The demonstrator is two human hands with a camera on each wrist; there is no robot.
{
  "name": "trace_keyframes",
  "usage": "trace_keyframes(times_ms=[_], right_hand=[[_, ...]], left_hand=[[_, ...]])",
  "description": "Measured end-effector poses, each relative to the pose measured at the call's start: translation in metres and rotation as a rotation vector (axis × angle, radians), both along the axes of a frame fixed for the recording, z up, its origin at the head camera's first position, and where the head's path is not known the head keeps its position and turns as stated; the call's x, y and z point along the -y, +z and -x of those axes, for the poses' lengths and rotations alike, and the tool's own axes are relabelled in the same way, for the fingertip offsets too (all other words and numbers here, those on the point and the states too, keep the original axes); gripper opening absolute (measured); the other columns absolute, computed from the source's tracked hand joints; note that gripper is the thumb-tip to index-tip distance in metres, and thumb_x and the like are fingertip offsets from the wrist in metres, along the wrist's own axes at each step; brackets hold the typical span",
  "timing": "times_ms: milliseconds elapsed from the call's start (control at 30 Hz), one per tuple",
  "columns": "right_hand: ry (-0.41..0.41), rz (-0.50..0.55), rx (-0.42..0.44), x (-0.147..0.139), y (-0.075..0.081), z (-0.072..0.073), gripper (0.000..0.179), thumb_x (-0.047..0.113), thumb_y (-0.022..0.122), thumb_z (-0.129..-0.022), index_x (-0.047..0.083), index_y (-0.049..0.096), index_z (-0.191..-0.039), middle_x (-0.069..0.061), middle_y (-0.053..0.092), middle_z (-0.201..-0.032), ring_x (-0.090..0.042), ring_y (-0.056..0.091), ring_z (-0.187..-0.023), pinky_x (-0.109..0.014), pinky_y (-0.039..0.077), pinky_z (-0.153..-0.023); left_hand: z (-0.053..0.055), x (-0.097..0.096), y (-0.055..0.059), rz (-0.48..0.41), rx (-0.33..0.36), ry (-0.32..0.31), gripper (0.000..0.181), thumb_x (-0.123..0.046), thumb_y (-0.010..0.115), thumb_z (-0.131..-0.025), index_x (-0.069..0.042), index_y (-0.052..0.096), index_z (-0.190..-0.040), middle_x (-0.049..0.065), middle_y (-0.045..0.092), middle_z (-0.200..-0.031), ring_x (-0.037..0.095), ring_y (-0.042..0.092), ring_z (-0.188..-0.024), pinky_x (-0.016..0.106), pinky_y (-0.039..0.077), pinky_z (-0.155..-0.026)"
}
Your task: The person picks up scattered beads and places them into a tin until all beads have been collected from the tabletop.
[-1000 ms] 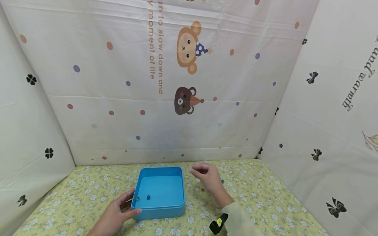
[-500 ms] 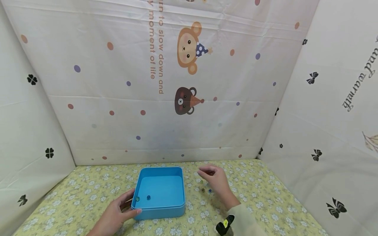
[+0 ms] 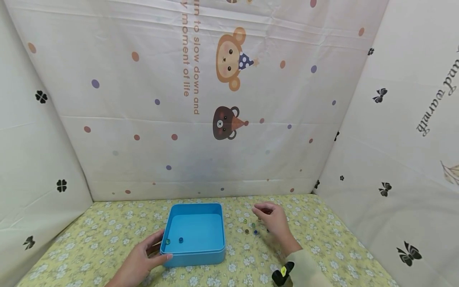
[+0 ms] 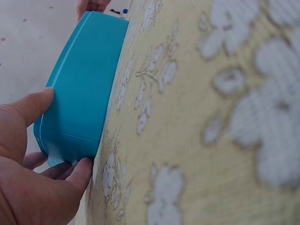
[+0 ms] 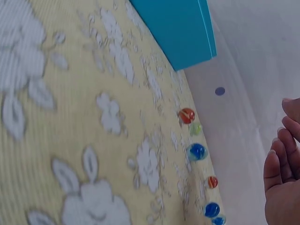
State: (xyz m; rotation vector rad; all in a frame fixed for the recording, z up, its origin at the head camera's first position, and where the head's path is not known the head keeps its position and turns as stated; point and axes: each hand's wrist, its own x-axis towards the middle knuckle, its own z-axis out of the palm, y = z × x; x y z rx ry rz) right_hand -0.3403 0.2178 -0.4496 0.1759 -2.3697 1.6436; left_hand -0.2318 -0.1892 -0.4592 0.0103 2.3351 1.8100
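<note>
My left hand (image 3: 138, 261) grips the near left corner of a light blue square box (image 3: 197, 260). Its thumb lies on the rim and its fingers are against the side, as the left wrist view shows. Inside the box lie a blue marble (image 3: 181, 240) and a green marble (image 3: 167, 241). My right hand (image 3: 275, 223) hovers right of the box, above several loose glass marbles, fingers curled and thumb close to the index fingertip. In the right wrist view an orange marble (image 5: 186, 116) and a blue marble (image 5: 197, 151) lie apart from that hand. Whether anything is between its fingertips is hidden.
A yellow flowered cloth (image 3: 111, 251) covers the table. White printed sheets stand upright at the back (image 3: 150, 151) and on both sides. A brown marble (image 3: 246, 231) lies just right of the box. The right wrist wears a black strap (image 3: 282, 274).
My right hand has moved to the right, away from the box, uncovering several marbles on the cloth. My left hand, the box and the two marbles in it have stayed put.
</note>
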Motion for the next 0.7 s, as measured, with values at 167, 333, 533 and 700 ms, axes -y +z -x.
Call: trace_keyframes(times_ms=[167, 333, 533, 700], right_hand=[[-0.013, -0.005, -0.008, -0.007, -0.004, 0.001, 0.026, 0.027, 0.081, -0.092, 0.009, 0.079, -0.111, -0.006, 0.073, -0.108, -0.028, 0.070, -0.091, -0.043, 0.070, -0.072], [-0.066, -0.028, 0.012, -0.013, -0.007, 0.001, 0.029, 0.031, 0.081, -0.091, 0.010, 0.079, -0.111, -0.005, 0.074, -0.108, -0.019, 0.068, -0.088, -0.034, 0.068, -0.068], [-0.097, -0.013, 0.046, -0.018, -0.002, -0.001, 0.026, 0.026, 0.080, -0.093, 0.009, 0.079, -0.112, -0.008, 0.073, -0.112, -0.017, 0.066, -0.089, -0.035, 0.067, -0.067], [-0.116, -0.011, 0.078, -0.022, -0.001, 0.000, 0.028, 0.023, 0.080, -0.093, 0.006, 0.078, -0.116, -0.008, 0.072, -0.114, -0.018, 0.066, -0.090, -0.035, 0.066, -0.068]], left_hand=[[0.000, -0.001, 0.001, 0.012, -0.002, 0.013, 0.091, -0.023, 0.080, -0.090, -0.004, 0.026, -0.161, 0.033, 0.031, -0.161, 0.056, 0.038, -0.143, 0.047, 0.062, -0.110], [0.000, -0.001, 0.001, 0.007, 0.001, 0.005, 0.092, -0.023, 0.080, -0.090, -0.003, 0.025, -0.161, 0.033, 0.030, -0.161, 0.057, 0.037, -0.143, 0.047, 0.062, -0.110], [-0.001, 0.001, 0.000, -0.014, -0.007, -0.018, 0.091, -0.022, 0.078, -0.092, -0.003, 0.023, -0.162, 0.034, 0.028, -0.162, 0.058, 0.035, -0.144, 0.047, 0.061, -0.111], [-0.001, 0.001, 0.000, -0.012, -0.010, -0.014, 0.091, -0.022, 0.079, -0.092, -0.003, 0.024, -0.162, 0.034, 0.029, -0.162, 0.058, 0.035, -0.144, 0.048, 0.061, -0.111]])
